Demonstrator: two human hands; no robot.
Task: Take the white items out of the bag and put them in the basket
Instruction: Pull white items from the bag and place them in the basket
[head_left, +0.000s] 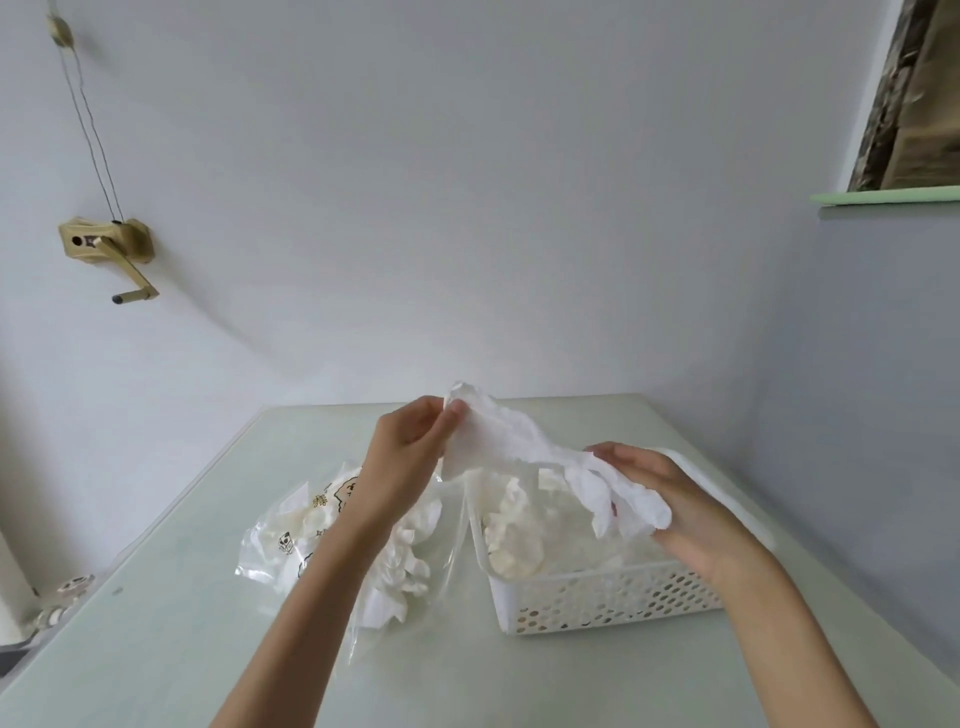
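crumpled white sheet (511, 441) above perforated basket (602, 597), clear bag (291, 535) beside

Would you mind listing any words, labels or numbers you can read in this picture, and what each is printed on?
No text can be read.
Clear plastic bag: gold and dark printed cartoon figures and marks, too small and blurred to read.
White perforated basket: no label shows.
White crumpled sheet, held by left hand and right hand: no print shows.

Both hands hold one crumpled white sheet (511, 447) up over the counter (182, 597). Left hand (410, 441) pinches its top end, right hand (670, 499) grips the lower end above the basket (597, 597), which has white stuff inside. Clear bag (311, 535) with more sits just left of it.
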